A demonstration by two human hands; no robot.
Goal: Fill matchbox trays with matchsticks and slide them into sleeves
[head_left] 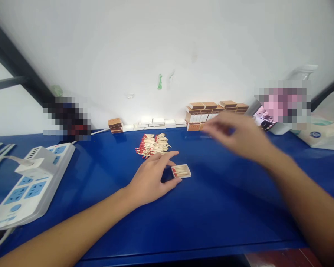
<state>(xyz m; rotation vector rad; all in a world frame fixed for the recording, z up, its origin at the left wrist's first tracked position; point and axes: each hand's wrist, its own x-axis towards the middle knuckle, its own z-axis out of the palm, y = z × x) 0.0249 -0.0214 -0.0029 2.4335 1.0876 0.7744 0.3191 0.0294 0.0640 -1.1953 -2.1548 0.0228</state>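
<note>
My left hand (153, 178) rests on the blue table (211, 215), thumb and forefinger spread around the left end of a small open matchbox tray (181, 171) filled with red-tipped matches. A loose pile of matches (153, 144) lies just behind it. My right hand (233, 135) hovers blurred above the table, reaching toward the stacked brown matchboxes (211, 111) by the wall; its fingers are smeared by motion.
White inner trays (156, 122) line the wall, with a small brown stack (115, 125) left of them. A white and blue power strip (30, 181) lies at the left. A plastic bag (323, 129) sits at the far right.
</note>
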